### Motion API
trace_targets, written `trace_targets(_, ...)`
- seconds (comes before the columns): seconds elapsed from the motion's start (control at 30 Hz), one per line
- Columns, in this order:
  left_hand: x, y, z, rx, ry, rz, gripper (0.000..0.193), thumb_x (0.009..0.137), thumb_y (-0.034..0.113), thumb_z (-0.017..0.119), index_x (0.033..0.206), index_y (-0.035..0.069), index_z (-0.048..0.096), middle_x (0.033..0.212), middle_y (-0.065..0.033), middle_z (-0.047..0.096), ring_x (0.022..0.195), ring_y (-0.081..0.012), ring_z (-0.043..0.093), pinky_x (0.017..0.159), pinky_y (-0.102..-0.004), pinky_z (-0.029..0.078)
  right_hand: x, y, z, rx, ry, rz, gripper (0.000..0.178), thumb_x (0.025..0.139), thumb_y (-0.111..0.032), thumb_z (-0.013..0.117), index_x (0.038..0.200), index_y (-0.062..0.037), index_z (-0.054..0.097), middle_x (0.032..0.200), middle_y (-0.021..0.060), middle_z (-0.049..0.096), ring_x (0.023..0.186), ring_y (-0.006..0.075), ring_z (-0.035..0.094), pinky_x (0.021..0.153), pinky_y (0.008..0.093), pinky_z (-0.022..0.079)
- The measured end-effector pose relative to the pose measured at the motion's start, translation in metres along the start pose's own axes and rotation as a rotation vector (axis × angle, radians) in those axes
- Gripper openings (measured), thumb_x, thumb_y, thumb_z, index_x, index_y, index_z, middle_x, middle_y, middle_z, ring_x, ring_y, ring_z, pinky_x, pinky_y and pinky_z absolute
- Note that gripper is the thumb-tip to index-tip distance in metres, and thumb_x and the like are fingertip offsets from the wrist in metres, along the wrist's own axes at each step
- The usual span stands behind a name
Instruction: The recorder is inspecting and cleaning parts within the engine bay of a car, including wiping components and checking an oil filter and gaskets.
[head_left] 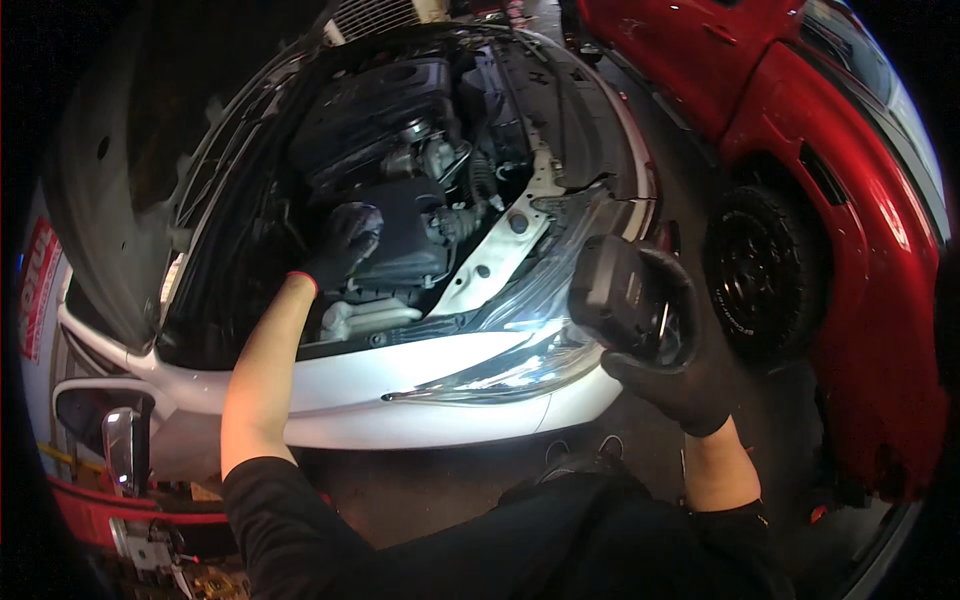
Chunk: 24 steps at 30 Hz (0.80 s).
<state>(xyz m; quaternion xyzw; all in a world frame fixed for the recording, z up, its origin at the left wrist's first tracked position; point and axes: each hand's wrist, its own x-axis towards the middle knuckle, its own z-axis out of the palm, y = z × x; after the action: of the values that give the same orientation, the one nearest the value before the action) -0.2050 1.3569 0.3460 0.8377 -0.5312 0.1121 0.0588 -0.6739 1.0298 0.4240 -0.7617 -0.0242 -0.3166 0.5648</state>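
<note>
My left hand (340, 250), in a dark glove with a red cuff, reaches into the engine bay of a white car. It is at the left side of a black air filter box (400, 225); its fingers blend into the dark parts, so their pose is unclear. My right hand (690, 370), in a black glove, is wrapped round a black cordless power tool (615, 295), held up beside the car's front corner. The tool's blocky battery end faces me, and its working end is hidden. Below and left of it is the shiny headlight (500, 370).
The raised hood (120, 170) rises at the left. A white fluid reservoir (370, 318) lies near the fender (350, 390). At the right a red vehicle (840, 130) with a big black tyre (765, 265) stands close. A side mirror (125, 450) sticks out at lower left.
</note>
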Motion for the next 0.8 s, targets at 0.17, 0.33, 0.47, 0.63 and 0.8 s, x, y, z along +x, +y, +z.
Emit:
trace_targets(0.17,0.081,-0.003,0.047,0.336,0.024,-0.162,0.056,0.098,0.047,0.052,0.145,0.016,0.05,0.144,-0.0195,0.049,0.137,-0.0365,0.043,0.116,-0.0469,0.032,-0.01,-0.014,-0.018,0.092,0.145,0.088,0.096,0.06,-0.006,0.086,0.146,-0.0028,0.044,0.14,0.0115,0.051,0.132,0.0229,0.049,0.111,0.0383,0.041)
trace_targets(0.33,0.138,0.027,0.073,0.211,-0.018,-0.051,0.049,0.097,0.048,0.051,0.138,0.023,0.058,0.149,-0.0123,0.049,0.138,-0.0351,0.043,0.116,-0.0536,0.03,-0.014,-0.016,-0.046,0.07,0.165,0.075,0.096,0.06,-0.008,0.087,0.146,-0.0013,0.043,0.14,0.0119,0.051,0.132,0.0227,0.049,0.111,0.0384,0.041)
trace_targets(0.47,0.17,0.073,0.055,0.096,-0.189,-0.193,0.053,0.093,0.046,0.059,0.136,0.016,0.061,0.148,-0.0174,0.051,0.137,-0.0346,0.047,0.111,-0.0452,0.039,-0.014,0.003,-0.09,0.105,0.152,0.044,0.092,0.066,-0.008,0.086,0.146,0.0004,0.042,0.14,0.0135,0.051,0.132,0.0232,0.05,0.111,0.0383,0.04)
trace_targets(0.63,0.162,0.078,0.061,0.476,0.064,-0.573,0.054,0.093,0.046,0.058,0.137,0.015,0.059,0.142,-0.0185,0.056,0.134,-0.0371,0.05,0.11,-0.0446,0.041,-0.014,0.041,-0.163,0.065,0.092,-0.003,0.087,0.069,-0.011,0.088,0.145,0.0006,0.045,0.138,0.0156,0.054,0.13,0.0243,0.052,0.11,0.038,0.041)
trace_targets(0.8,0.162,0.152,0.035,0.196,-0.056,-0.364,0.042,0.099,0.039,0.054,0.132,0.015,0.064,0.137,-0.0174,0.061,0.133,-0.0359,0.051,0.108,-0.0455,0.042,-0.008,0.094,-0.279,0.117,0.155,0.088,0.087,0.068,-0.013,0.088,0.144,0.0001,0.046,0.136,0.0137,0.055,0.129,0.0238,0.053,0.109,0.0383,0.042)
